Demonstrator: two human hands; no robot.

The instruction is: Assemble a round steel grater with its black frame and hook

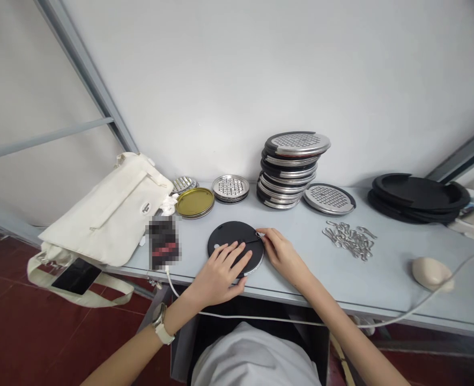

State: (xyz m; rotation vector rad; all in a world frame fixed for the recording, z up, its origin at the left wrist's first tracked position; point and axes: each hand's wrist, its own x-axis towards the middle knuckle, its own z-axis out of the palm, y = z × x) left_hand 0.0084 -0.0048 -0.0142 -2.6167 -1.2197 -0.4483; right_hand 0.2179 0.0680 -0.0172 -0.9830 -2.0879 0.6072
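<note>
The left hand (224,271) lies spread on a black disc (231,231); the right hand (280,256) pinches a clip (258,235) at its rim. Pressing lightly might let the disc swivel.

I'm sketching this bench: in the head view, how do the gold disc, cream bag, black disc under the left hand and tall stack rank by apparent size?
1. Cream bag
2. Tall stack
3. Black disc, partly covered
4. Gold disc

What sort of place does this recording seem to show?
Probably a makeshift indoor workspace: a grey table against a white wall holds a tall stack of round discs and a loose pile of metal clips.
</note>
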